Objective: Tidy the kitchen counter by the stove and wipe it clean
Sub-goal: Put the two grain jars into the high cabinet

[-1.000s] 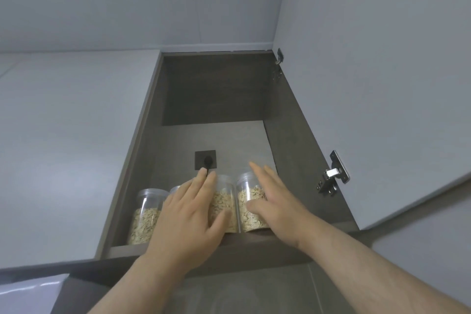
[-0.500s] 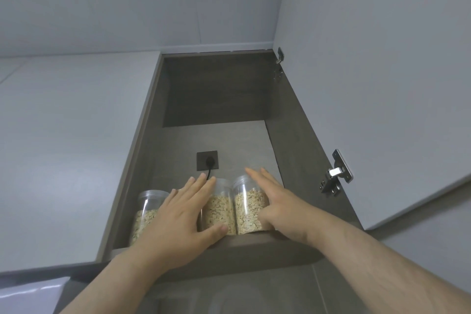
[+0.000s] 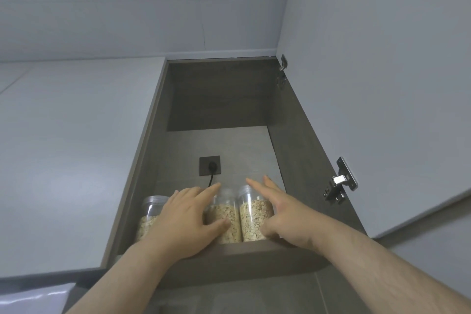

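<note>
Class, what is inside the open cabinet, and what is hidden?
Three clear jars of oats show on its shelf, with a socket and black cord behind. The left hand covers the space between two jars; the cord's lower end is hidden.

My left hand and right hand are bare. Left forearm and right forearm are bare too, right to the frame edge. Faint tendon and vein lines show near my right wrist.
</note>
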`<state>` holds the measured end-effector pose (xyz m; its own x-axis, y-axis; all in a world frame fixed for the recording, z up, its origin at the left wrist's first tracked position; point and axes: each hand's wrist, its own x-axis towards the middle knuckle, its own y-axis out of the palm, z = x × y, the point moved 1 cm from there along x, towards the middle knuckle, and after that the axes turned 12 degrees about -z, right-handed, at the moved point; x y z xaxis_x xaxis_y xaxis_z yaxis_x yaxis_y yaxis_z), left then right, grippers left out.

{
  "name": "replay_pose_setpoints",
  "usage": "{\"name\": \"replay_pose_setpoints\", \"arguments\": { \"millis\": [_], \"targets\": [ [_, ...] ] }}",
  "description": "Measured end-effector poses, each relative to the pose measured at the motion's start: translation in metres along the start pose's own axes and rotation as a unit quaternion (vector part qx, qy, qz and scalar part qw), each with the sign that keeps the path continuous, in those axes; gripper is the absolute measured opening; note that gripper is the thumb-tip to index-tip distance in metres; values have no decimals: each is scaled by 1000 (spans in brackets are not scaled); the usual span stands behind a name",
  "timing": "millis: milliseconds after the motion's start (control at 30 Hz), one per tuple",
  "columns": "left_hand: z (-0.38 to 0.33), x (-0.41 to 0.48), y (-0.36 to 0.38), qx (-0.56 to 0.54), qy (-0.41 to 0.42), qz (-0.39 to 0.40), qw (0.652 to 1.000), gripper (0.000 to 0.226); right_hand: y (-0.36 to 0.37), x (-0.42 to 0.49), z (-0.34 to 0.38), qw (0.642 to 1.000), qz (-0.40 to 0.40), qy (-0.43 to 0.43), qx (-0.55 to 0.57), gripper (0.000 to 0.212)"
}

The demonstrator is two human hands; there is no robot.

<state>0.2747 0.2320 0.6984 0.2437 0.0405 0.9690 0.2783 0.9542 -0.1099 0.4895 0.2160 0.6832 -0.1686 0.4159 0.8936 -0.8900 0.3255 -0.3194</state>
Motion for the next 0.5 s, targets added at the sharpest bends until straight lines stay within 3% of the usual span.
{"name": "replay_pose_setpoints", "arguments": {
  "millis": [133,500],
  "targets": [
    [4,3,-3,-2,5,20,1000,94,-6,2,-2,1000,-1,-26,-14,86],
    [0,3,-5,11,-2,18,1000,86,-8,16,-20,999,13,-37,-10,84]
  ]
}}
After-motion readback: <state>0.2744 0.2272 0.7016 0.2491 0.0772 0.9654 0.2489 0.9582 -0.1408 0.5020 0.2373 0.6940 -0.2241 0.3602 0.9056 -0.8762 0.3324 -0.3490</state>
